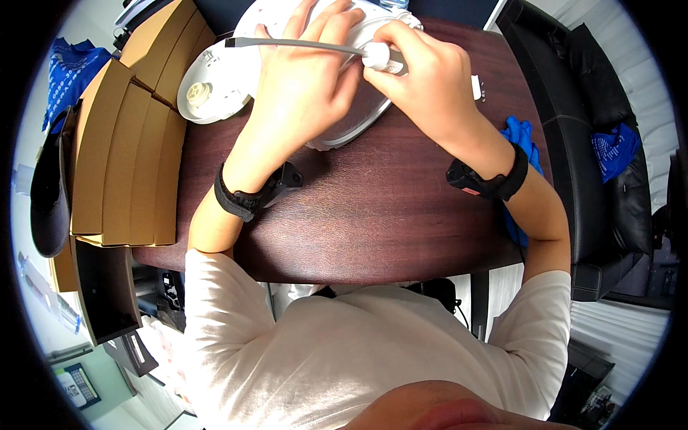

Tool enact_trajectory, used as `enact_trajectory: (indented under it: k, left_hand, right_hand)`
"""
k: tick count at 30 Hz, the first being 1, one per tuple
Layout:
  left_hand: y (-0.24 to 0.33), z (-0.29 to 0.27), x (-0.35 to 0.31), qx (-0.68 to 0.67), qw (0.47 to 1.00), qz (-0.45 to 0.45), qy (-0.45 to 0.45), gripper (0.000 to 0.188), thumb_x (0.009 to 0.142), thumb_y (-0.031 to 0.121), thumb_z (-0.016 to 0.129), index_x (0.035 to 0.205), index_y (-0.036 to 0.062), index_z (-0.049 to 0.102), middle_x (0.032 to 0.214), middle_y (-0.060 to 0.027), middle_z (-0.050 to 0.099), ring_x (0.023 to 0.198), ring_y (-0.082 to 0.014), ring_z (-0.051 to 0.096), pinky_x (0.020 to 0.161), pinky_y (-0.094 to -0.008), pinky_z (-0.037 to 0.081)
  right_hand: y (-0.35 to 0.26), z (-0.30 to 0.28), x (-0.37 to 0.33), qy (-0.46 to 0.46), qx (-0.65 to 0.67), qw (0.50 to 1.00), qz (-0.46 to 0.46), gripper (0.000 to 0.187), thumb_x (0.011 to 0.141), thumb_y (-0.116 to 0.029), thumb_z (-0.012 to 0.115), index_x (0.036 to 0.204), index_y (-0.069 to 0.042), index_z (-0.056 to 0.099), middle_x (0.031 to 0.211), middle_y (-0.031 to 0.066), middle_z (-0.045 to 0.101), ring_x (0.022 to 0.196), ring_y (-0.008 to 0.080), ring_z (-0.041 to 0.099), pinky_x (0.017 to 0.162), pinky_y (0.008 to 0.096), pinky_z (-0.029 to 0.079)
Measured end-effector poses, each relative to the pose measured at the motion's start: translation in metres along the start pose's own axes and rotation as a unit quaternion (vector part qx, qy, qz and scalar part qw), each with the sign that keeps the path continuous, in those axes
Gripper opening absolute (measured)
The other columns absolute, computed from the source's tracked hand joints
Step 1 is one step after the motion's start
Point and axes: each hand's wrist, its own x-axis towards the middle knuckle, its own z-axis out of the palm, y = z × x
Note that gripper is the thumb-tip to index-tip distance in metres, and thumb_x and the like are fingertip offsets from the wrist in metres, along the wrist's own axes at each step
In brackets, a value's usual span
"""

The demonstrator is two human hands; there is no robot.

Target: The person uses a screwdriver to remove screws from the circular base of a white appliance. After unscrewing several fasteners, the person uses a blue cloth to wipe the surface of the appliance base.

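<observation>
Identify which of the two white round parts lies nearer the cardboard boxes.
The smaller part, with the beige knob; the larger part lies farther right, partly covered by the left hand.

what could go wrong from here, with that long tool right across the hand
The grey-shafted tool in the right hand crosses over the bare left hand, so a slip or twist might scratch or jab it. The tool's dark tip also juts out past the left hand, so a swing could catch the loose white part on the table and knock it into the cardboard boxes.
</observation>
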Motion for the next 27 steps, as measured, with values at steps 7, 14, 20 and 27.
enact_trajectory:
  k: [7,14,20,27]
  left_hand:
    - [0.001,0.0,-0.001,-0.018,1.0,-0.003,0.008,0.052,0.076,0.011,0.058,0.128,0.0128,0.048,0.134,-0.0078,0.05,0.131,-0.0323,0.038,0.096,-0.0647,0.029]
    - [0.002,-0.002,-0.001,-0.01,1.0,-0.005,0.002,0.054,0.075,0.01,0.057,0.128,0.0135,0.047,0.134,-0.0078,0.05,0.132,-0.0324,0.037,0.098,-0.0642,0.027]
    - [0.001,-0.001,-0.002,-0.014,1.0,-0.006,0.006,0.054,0.075,0.01,0.058,0.128,0.0127,0.047,0.134,-0.008,0.05,0.132,-0.0325,0.038,0.097,-0.0636,0.028]
    - [0.001,-0.001,0.0,-0.016,1.0,-0.004,0.005,0.053,0.075,0.01,0.058,0.128,0.0119,0.048,0.134,-0.0084,0.05,0.131,-0.0326,0.039,0.097,-0.063,0.029]
  right_hand:
    - [0.005,-0.002,0.003,-0.027,-0.027,0.998,-0.052,0.031,0.069,-0.025,0.075,0.089,-0.009,0.057,0.069,0.0055,0.063,0.059,0.0212,0.064,0.052,0.0289,0.05]
    - [0.01,-0.002,0.007,-0.03,-0.056,0.991,-0.115,0.036,0.067,-0.026,0.076,0.091,-0.01,0.055,0.068,0.0053,0.062,0.06,0.0204,0.065,0.053,0.0284,0.05]
    - [0.006,-0.002,0.004,-0.031,-0.002,0.998,-0.055,0.035,0.066,-0.023,0.077,0.087,-0.008,0.054,0.069,0.0056,0.062,0.06,0.0217,0.064,0.054,0.0295,0.05]
    - [0.009,-0.003,0.003,-0.032,-0.014,0.998,-0.06,0.037,0.064,-0.024,0.078,0.087,-0.008,0.054,0.069,0.0054,0.063,0.063,0.0211,0.065,0.055,0.0297,0.05]
